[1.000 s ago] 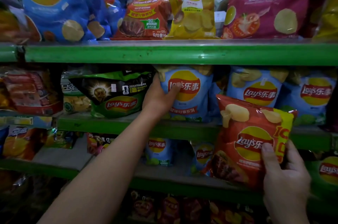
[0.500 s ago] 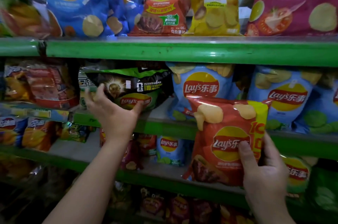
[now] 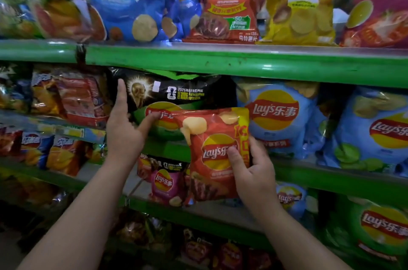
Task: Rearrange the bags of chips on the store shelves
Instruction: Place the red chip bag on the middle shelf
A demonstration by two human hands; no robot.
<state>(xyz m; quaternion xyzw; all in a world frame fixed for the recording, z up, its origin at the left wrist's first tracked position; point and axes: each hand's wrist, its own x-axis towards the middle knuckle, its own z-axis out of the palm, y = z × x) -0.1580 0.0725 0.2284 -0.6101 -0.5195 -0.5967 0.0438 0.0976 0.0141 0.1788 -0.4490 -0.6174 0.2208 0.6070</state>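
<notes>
My right hand (image 3: pixel 254 172) grips a red Lay's chip bag (image 3: pixel 212 148) by its lower right side and holds it upright in front of the middle shelf. My left hand (image 3: pixel 123 128) rests on the left end of a black and green Lay's bag (image 3: pixel 172 95) that lies on the middle shelf, index finger up along its edge, thumb pressed on its front. The red bag overlaps the lower right of the black and green bag. To the right of both stands a light blue Lay's bag (image 3: pixel 276 115).
Green shelf rails (image 3: pixel 220 64) run across at several heights. The top shelf holds blue (image 3: pixel 132 0), orange (image 3: pixel 229 18), yellow (image 3: pixel 300 9) and magenta (image 3: pixel 379 9) bags. Orange snack bags (image 3: pixel 72 97) fill the left. A pink bag (image 3: pixel 165 181) sits on the shelf below.
My left hand left the light blue bag and moved left onto the black and green bag. My right hand brought the red bag up and left, in front of that bag.
</notes>
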